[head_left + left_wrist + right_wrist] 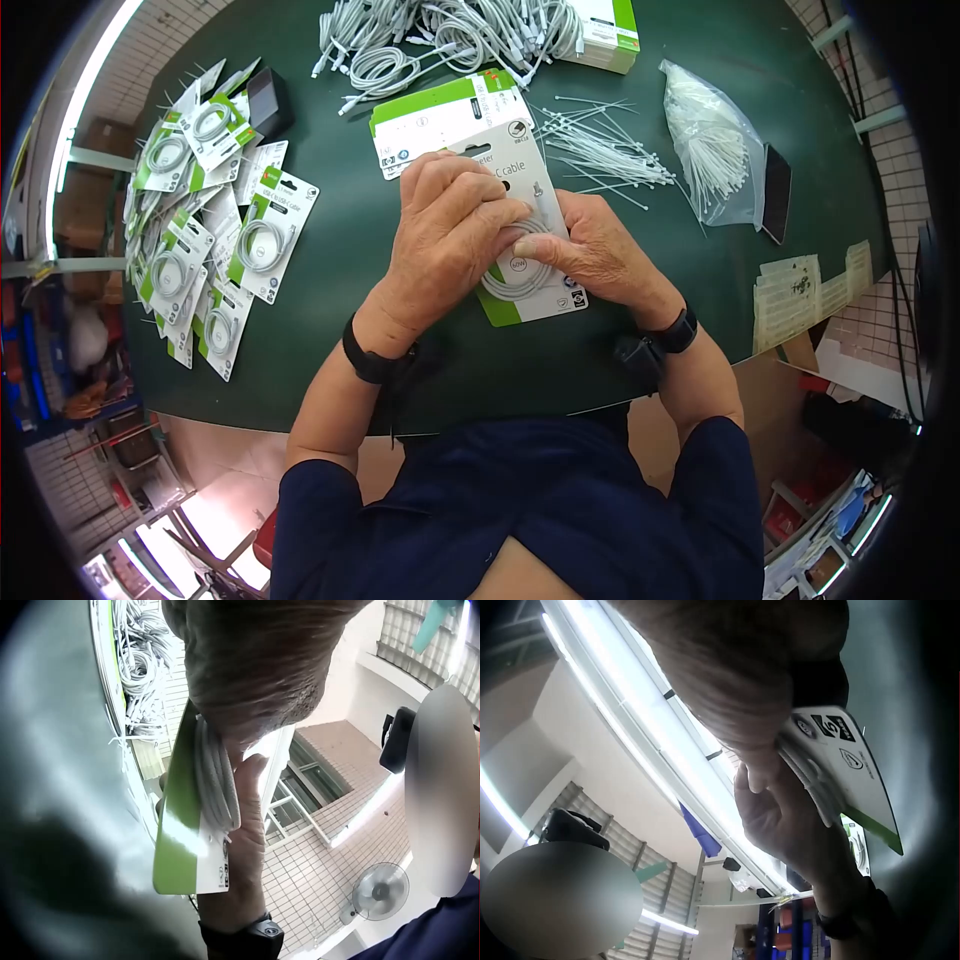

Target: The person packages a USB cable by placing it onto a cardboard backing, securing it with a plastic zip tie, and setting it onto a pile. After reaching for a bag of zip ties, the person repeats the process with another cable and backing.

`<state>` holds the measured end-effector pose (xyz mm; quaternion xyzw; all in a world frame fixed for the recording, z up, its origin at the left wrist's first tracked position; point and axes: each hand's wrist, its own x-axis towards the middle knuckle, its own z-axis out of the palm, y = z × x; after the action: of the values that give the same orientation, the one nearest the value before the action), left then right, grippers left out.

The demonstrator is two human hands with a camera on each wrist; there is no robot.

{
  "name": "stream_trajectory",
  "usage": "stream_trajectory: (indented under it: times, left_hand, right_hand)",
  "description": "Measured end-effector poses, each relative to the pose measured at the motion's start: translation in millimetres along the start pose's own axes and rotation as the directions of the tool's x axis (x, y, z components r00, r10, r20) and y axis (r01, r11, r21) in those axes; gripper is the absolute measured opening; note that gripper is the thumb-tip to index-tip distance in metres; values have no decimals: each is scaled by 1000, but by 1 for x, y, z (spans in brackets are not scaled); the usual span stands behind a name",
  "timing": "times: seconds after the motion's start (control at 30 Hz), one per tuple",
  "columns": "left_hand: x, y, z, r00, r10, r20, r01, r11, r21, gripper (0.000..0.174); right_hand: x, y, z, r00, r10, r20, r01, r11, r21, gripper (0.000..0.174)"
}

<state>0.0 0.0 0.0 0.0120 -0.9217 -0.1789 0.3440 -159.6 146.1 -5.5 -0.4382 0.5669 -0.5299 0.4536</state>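
A white and green card (510, 311) with a coiled light-grey cable (518, 287) on its front is held tilted above the table's middle. The left hand (447, 232) grips its left side, fingers curled over the card and coil. On the other side the right hand (606, 250) pinches the card's edge, thumb on the coil. The left wrist view shows the coil (214, 780) standing out from the card (177, 847); the right wrist view shows the card's (862, 774) printed face at an angle. The fingers hide the coil's upper part.
Carded cables (262, 240) lie piled at the left beside a black box (267, 102). Behind the hands are stacked cards (425, 118), loose cables (450, 40) and a green-white box (608, 35). White cable ties (600, 145), a bag of ties (710, 140) and a dark phone (776, 195) lie right.
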Motion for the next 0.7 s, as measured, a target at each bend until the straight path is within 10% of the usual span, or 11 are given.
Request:
stream_trajectory:
  times: [0.27, 0.7]
  left_hand:
    - [-9, -2, 18, 975, 102, -196, -102, 995, 10, 26]
    - [-7, 7, 19, 962, -248, -118, 233, 964, -131, 27]
  right_hand:
    - [-5, -6, -6, 998, -41, 53, 44, 997, -58, 37]
    - [-1, 4, -14, 994, 110, 7, -110, 977, 181, 36]
